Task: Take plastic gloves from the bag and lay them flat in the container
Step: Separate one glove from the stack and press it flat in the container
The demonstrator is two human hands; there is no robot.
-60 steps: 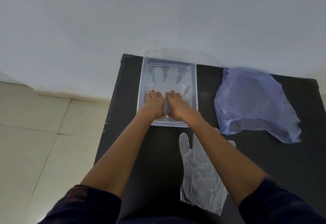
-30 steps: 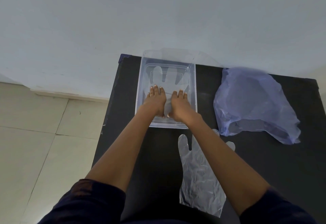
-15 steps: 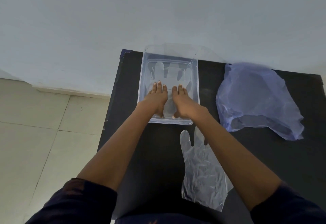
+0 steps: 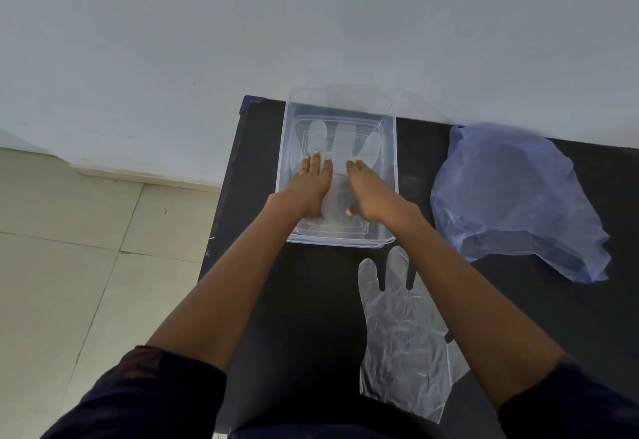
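Neither hand had a grip closed on anything: the left hand (image 4: pixel 308 185) and right hand (image 4: pixel 369 194) lay open, palms down, pressing a glove (image 4: pixel 340 148) on the floor of the clear container (image 4: pixel 390 175). To do this well, I think both palms should slide from the cuff toward 12 o'clock, pushing air out slowly. A second glove (image 4: pixel 403 335) lay on the worktop (image 4: pixel 311 300) at 6 o'clock from the container. The blue bag (image 4: pixel 511 196) sat at 3 o'clock; its contents were unclear.
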